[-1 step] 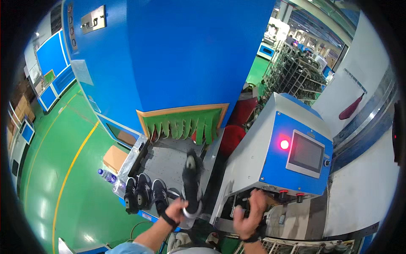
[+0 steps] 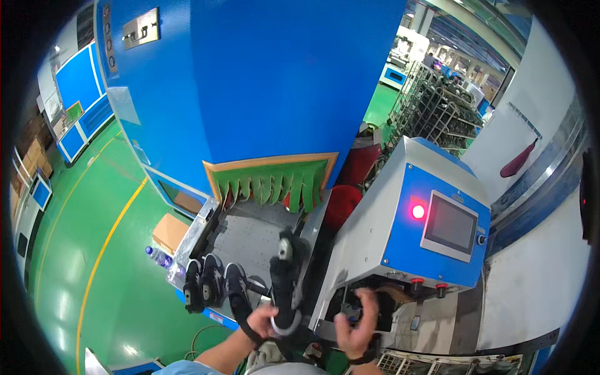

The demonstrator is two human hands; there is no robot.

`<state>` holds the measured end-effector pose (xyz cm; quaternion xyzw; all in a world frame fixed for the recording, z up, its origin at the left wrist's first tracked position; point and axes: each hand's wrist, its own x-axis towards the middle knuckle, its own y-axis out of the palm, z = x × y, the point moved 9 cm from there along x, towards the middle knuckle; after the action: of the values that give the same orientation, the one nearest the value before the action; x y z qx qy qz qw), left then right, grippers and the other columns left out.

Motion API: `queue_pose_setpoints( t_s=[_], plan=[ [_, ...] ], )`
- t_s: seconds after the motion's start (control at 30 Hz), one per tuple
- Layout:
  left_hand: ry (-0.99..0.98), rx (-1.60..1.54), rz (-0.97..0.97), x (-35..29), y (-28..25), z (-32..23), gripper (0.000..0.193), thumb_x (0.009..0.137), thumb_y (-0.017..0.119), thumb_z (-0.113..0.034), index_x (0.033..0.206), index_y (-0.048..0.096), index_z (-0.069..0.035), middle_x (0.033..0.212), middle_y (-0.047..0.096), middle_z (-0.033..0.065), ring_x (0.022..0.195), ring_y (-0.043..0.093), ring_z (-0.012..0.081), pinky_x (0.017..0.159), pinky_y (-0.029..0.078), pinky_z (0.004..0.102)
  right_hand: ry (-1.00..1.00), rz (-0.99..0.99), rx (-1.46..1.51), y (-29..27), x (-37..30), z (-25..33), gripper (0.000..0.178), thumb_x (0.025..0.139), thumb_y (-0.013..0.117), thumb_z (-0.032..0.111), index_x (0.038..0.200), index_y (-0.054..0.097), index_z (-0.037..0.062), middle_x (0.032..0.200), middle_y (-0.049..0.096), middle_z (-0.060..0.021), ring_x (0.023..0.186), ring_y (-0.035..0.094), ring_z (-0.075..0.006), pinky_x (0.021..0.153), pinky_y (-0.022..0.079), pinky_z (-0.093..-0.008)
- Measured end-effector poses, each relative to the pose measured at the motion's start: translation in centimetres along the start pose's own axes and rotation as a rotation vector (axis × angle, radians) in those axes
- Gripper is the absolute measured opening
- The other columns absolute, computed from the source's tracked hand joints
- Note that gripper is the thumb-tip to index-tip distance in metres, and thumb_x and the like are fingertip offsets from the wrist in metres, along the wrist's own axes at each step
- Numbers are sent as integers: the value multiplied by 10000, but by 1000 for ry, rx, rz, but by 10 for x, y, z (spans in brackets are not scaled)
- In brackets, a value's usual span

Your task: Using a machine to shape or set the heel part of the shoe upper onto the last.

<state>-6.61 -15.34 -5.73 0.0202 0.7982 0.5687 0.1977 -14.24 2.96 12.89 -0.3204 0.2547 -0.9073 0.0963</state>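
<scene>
A black sneaker [image 2: 284, 281] with a white sole edge points away from me above the grey metal bed. At its near end, the fingers of my left hand [image 2: 262, 320] are closed on the white rim. Just right of that shoe, my right hand [image 2: 357, 330] is raised with thumb and fingers apart and nothing in it. Left of the held shoe, more black sneakers stand at the front of the bed: one sneaker [image 2: 236, 281] behind my left wrist, then a second sneaker [image 2: 212, 278] and a third sneaker [image 2: 193, 286] side by side.
Behind the metal bed [image 2: 244, 234], a green fringed curtain [image 2: 272, 184] hangs in a tall blue machine [image 2: 269, 81]. A control box [image 2: 431, 212] with screen and lit red lamp stands right. Leftward are a plastic bottle [image 2: 159, 257] and a cardboard box [image 2: 171, 232].
My right hand has moved left and slightly down, toward the held sneaker. My left hand and the sneaker have shifted slightly nearer to me.
</scene>
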Motion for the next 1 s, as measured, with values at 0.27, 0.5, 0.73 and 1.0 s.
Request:
queue_pose_setpoints(
  t_s=[0.27,0.5,0.73,1.0],
  plan=[
    [-204,695,24,-30,57,129,675,886,768,-299,1380,420,2,1228,621,105,1103,613,199,916,525,319,1060,214,1600,22,-96,-50,685,844,680,292,1427,442,23,1317,585,-185,1140,621,-300,968,533,-446],
    [-108,678,65,-8,102,149,752,755,884,-175,1346,476,50,1135,671,53,1007,629,146,907,516,306,1201,213,1639,-23,-170,-74,664,857,624,327,1403,467,-15,1285,627,-169,1075,660,-283,953,542,-399],
    [-29,1166,216,16,112,198,234,914,704,-204,807,709,4,735,702,58,645,601,112,606,478,313,1123,234,1914,-48,-248,-114,557,896,635,279,1366,521,3,1239,652,-179,986,697,-286,829,591,-388],
    [-398,787,26,-14,129,203,325,958,677,-275,724,621,-57,606,508,-26,552,452,73,510,342,264,794,-220,913,-167,-173,-170,688,855,624,129,1492,390,15,1411,521,-135,1244,539,-247,1086,404,-366]
  ],
)
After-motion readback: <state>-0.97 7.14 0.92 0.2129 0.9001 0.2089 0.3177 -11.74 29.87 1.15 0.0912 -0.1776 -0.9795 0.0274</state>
